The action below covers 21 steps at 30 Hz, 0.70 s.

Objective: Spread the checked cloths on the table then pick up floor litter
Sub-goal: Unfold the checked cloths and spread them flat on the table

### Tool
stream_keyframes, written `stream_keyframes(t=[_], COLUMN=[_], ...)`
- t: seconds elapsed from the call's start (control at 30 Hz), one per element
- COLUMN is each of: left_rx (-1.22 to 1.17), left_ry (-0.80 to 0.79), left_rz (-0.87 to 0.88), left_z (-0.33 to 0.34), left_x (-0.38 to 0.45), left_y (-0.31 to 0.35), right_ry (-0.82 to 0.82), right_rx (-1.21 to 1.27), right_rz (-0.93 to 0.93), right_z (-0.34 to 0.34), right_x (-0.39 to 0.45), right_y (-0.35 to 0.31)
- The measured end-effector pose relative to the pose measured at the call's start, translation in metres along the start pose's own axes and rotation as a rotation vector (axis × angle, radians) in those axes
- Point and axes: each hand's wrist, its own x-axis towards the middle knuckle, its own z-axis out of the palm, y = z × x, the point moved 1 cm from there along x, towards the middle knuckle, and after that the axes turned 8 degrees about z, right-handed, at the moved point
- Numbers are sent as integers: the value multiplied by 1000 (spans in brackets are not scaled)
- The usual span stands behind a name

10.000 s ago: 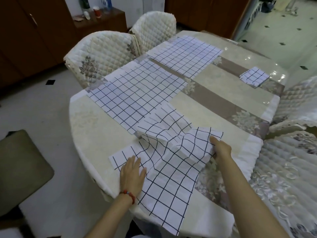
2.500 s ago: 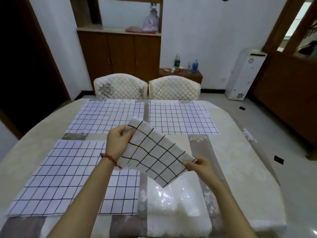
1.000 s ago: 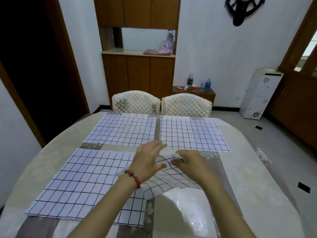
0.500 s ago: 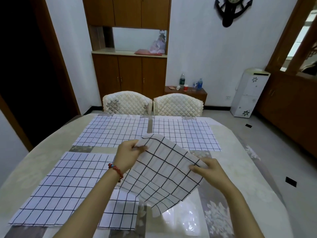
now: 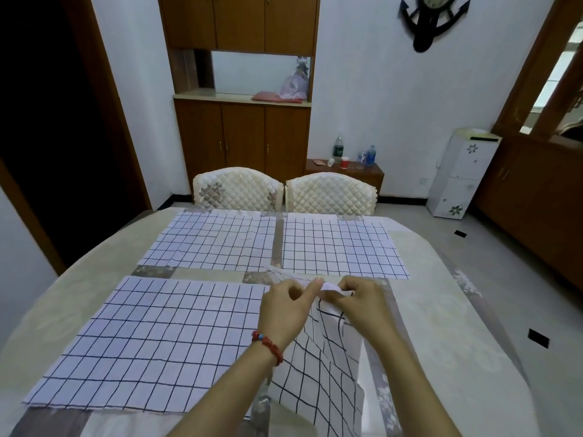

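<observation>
While three checked cloths already lie flat on the bench [image 5: 441, 310], the fourth cloth [image 5: 318, 373] is in the air, so by my reading the spreading is about three parts done and the floor litter not yet begun. From the head view, the only one given, the far-left cloth [image 5: 211, 241] and the far-right cloth [image 5: 340, 247] sit side by side before two quilted chairs [image 5: 284, 192], a narrow strip of the bench's covering between them, and the near-left cloth [image 5: 151, 339] lies spread close to the person. The left hand [image 5: 284, 310] and right hand [image 5: 359, 307] are close together above the bench's right near quarter, each with fingers [image 5: 315, 283] pinching the upper edge of the fourth cloth, which looks partly folded or bunched at the top. That cloth hangs from the grasp with its long axis running from the hands down toward the person, its lower end near the bench's near edge and its left side just beside or slightly over the near-left cloth; I cannot tell which. Remaining work, as I judge it: open this cloth out flat in the bare near-right space, then gather litter; a few small dark marks [image 5: 538, 337] on the floor at right may be tile insets or litter.
</observation>
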Motion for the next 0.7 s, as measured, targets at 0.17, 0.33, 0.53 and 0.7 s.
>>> stream_keyframes(t=[0.17, 0.33, 0.53, 0.7], left_rx=[-391, -632, -610, -532], left_ry=[-162, -166, -87, 28], left_rz=[-261, -363, -401, -394], left_z=[1, 2, -10, -32], left_x=[6, 12, 35, 76], left_y=[-6, -19, -38, -47], right_ry=[-20, -121, -61, 114], right_rx=[-30, -30, -61, -148], right_rz=[-57, -41, 30, 81], right_z=[6, 1, -15, -45], right_x=[0, 3, 27, 69], right_y=[1, 9, 24, 30])
